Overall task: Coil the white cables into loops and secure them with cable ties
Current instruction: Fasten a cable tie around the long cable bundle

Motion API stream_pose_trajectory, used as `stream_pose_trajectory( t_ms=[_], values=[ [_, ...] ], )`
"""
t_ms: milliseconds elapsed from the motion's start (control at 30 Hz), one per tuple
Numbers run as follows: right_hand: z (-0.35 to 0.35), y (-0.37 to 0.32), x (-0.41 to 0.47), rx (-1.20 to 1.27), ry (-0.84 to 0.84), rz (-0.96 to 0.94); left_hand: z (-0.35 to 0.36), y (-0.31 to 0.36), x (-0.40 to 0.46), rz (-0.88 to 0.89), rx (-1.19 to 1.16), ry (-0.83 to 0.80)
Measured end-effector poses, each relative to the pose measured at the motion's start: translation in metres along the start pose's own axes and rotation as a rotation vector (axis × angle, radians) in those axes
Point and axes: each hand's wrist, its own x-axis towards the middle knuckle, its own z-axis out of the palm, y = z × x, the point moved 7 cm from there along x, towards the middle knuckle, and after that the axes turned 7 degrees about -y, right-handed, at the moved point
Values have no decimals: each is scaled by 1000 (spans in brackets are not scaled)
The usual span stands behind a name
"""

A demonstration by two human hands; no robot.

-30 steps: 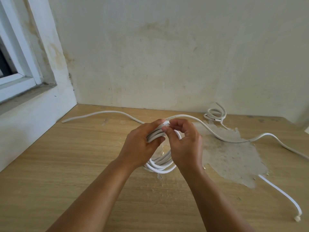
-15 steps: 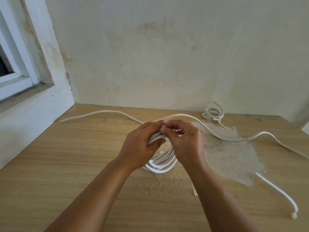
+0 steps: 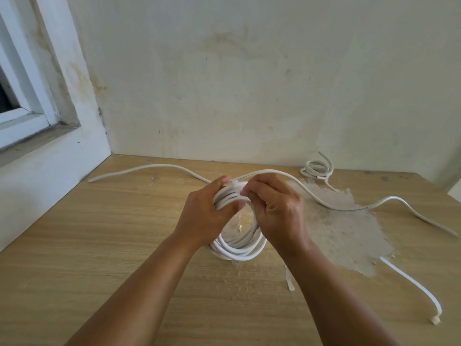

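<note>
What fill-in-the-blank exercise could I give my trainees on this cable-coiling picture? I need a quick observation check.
1. Both hands hold the coil at its ____ side.
2. The left hand grips the bundled loops while the right hand pinches beside it, over a ____ table.
3. A smaller coil lies by the wall, on the ____ side.

Missing words: top; wooden; right

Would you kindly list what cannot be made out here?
- Head view: any tie on the coil top, hidden by left hand and right hand.
- Small coil by the wall: fastening too small.
- Loose cable: right end cut off at the frame edge.
</note>
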Motion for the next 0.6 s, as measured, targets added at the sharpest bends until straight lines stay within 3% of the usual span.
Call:
stream_pose_trajectory(
  t_ms=[300, 600],
  values=[
    [15, 6, -6, 177, -84, 213, -1, 8, -3, 51, -75, -25],
    [14, 11, 8, 207, -196, 253, 1, 20, -3, 111, -69, -58]
  ],
)
